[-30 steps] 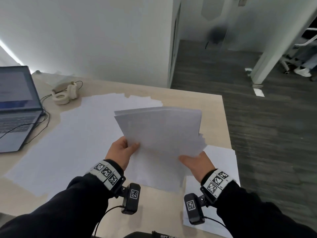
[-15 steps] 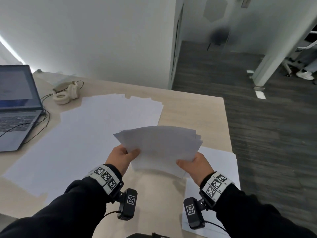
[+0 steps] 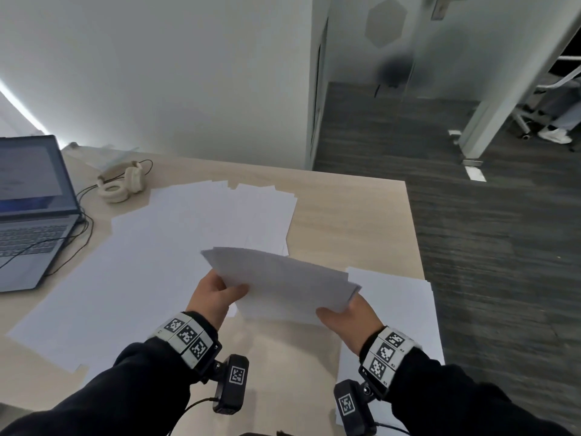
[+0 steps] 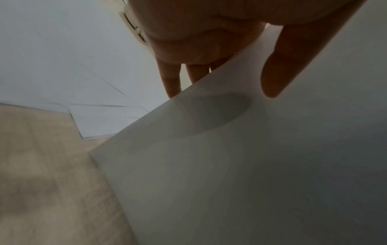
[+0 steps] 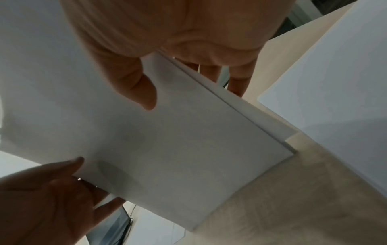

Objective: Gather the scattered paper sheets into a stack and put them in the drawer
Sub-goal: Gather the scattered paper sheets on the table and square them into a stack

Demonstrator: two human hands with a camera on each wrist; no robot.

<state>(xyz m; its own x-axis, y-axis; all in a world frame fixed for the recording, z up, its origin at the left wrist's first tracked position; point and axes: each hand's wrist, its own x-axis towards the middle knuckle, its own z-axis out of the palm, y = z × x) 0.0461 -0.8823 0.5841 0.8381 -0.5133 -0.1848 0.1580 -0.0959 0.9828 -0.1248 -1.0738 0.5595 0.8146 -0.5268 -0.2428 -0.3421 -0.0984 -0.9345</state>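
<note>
though loose, sheets [image 3: 283,283] between hands

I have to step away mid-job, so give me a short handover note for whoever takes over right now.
Left hand: pinches the bundle of sheets at its left edge.
Right hand: pinches its right edge.
The bundle is held above the desk, edges uneven.
Done: some sheets gathered.
Left: loose sheets spread across the desk, more sheets by its right edge; square the stack, put it away. No drawer in view.

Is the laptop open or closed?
Open. The laptop has its lid up at the desk's left edge, with the screen lit and the keyboard showing below it.
</note>
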